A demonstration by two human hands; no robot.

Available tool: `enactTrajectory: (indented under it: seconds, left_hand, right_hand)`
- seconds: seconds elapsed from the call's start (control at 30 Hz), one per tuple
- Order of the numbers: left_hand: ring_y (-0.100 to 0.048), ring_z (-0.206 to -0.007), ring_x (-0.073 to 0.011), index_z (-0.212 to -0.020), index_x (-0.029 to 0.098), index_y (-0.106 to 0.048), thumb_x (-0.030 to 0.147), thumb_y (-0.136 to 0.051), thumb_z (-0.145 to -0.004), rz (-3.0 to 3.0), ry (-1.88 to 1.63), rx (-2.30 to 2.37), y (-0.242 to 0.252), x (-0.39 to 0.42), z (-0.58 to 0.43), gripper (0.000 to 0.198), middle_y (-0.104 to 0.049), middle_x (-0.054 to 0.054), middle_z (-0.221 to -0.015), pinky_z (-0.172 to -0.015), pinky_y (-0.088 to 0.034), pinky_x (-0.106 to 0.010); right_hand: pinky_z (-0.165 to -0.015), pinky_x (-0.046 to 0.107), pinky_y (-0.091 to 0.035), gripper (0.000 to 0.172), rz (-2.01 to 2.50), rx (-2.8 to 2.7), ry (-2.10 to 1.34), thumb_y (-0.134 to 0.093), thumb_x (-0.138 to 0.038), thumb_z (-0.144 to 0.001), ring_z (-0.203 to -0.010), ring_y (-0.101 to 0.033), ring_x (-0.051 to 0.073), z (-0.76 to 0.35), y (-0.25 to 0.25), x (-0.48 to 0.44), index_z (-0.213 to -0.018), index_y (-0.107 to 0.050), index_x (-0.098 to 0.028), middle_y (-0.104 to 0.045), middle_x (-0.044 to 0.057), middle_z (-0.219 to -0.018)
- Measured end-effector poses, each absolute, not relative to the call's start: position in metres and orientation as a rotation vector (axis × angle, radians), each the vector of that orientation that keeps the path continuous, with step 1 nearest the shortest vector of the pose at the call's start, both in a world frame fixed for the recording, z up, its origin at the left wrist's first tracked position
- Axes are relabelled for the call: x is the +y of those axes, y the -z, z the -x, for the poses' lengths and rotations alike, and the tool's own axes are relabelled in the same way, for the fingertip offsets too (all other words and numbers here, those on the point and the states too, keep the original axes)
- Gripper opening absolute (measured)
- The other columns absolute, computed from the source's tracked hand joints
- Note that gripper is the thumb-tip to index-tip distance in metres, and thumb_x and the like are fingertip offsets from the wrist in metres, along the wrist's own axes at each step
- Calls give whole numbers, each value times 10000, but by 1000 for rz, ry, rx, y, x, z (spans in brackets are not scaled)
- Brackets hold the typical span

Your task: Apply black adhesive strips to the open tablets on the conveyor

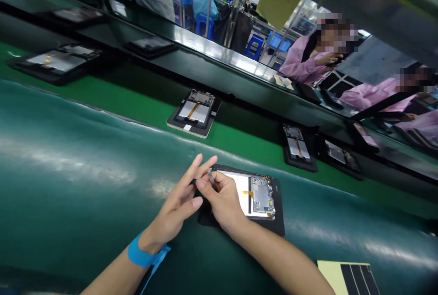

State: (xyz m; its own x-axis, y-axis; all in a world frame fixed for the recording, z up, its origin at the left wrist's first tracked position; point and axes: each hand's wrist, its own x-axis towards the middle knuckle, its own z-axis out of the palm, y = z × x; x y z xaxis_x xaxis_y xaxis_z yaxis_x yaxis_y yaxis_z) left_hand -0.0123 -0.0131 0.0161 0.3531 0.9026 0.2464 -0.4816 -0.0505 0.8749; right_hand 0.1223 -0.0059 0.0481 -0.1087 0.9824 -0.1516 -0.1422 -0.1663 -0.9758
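My right hand (227, 201) is closed in a pinch on a small dark strip (212, 179), over the left end of an opened tablet (262, 194). The tablet lies on the green bench with its circuit board, white inner panel and orange ribbon showing. Just to the left, my left hand (179, 201) has its fingers stretched out and the thumb apart, with its fingertips close to the right hand's. A bit of black shows between the two hands; whether the left fingers touch it I cannot tell. A blue band (145, 251) circles the left wrist.
A yellow sheet with black strips (342, 276) lies at the lower right. Beyond the bench edge runs a green belt (246, 144) carrying several opened tablets (195, 111). Across it, people in pink (303, 64) sit at work. A shelf overhangs the upper right.
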Motion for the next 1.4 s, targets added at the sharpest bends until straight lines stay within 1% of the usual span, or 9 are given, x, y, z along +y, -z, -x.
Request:
enactTrajectory:
  seconds: [0.2, 0.4, 0.63, 0.77, 0.9, 1.0, 1.1, 1.27, 1.4]
  left_hand:
    - [-393, -1483, -255, -1577, 430, -292, 314, -575, -987, -1035, -1204, 416, -18, -12, 10, 665, -407, -15, -1623, -1216, -312, -420]
    - [-366, -1499, -264, -1572, 404, -323, 263, -551, -987, -1003, -1197, 395, -18, -12, 5, 643, -429, -26, -1608, -1238, -263, -462]
    - [-331, -1517, -255, -1566, 422, -327, 239, -532, -1004, -1029, -1249, 349, -23, -9, 5, 624, -481, -10, -1575, -1256, -210, -499]
    - [-408, -1471, -290, -1561, 397, -354, 247, -547, -992, -1019, -1316, 429, -28, -7, 7, 619, -521, -37, -1542, -1200, -324, -526]
    - [-533, -1359, -294, -1536, 361, -415, 251, -553, -983, -1022, -1354, 627, -28, -2, 12, 580, -589, -62, -1465, -1097, -457, -486]
    - [-521, -1364, -298, -1478, 340, -510, 280, -558, -986, -1262, -1226, 849, -28, 3, 20, 498, -580, -63, -1470, -1087, -474, -480]
    - [-464, -1413, -325, -1398, 319, -605, 279, -538, -976, -1655, -997, 1017, -27, 6, 29, 429, -531, -55, -1519, -1152, -407, -546]
    - [-378, -1476, -387, -1218, 300, -735, 190, -522, -926, -2118, -632, 995, -23, 6, 37, 378, -498, -57, -1553, -1172, -341, -636]
    - [-346, -1498, -381, -1188, 327, -749, 153, -527, -917, -2210, -564, 915, -19, 4, 37, 391, -469, -17, -1578, -1195, -305, -641]
  right_hand:
    - [-565, 253, -338, 404, 1209, -1217, -1420, -701, -581, -815, -586, -363, 108, -131, -49, -7, -728, -557, -214, -455, -57, -624]
    - [-571, 251, -341, 378, 1237, -1258, -1365, -692, -558, -837, -606, -380, 115, -139, -48, -7, -749, -568, -211, -477, -47, -643]
    - [-607, 254, -393, 371, 1278, -1288, -1312, -682, -549, -835, -633, -435, 122, -146, -44, -3, -758, -564, -206, -520, -30, -683]
    - [-607, 253, -397, 366, 1303, -1484, -1248, -661, -536, -866, -632, -450, 120, -165, -48, 3, -741, -570, -204, -497, -34, -691]
    - [-605, 252, -402, 305, 1311, -1870, -1167, -606, -457, -938, -668, -498, 130, -199, -64, 17, -775, -604, -199, -527, -13, -754]
    - [-634, 258, -402, 221, 1266, -2286, -1125, -568, -351, -982, -705, -539, 138, -218, -78, 30, -831, -632, -204, -589, 4, -811]
    - [-692, 273, -403, 139, 1163, -2645, -1032, -555, -264, -998, -773, -584, 150, -222, -84, 40, -926, -663, -217, -647, 20, -897]
    - [-622, 273, -323, 103, 1014, -2962, -837, -560, -207, -991, -762, -578, 151, -213, -78, 50, -949, -654, -216, -651, 22, -947]
    - [-595, 275, -297, 102, 972, -3000, -785, -571, -182, -975, -727, -561, 137, -207, -76, 55, -906, -637, -216, -646, 17, -946]
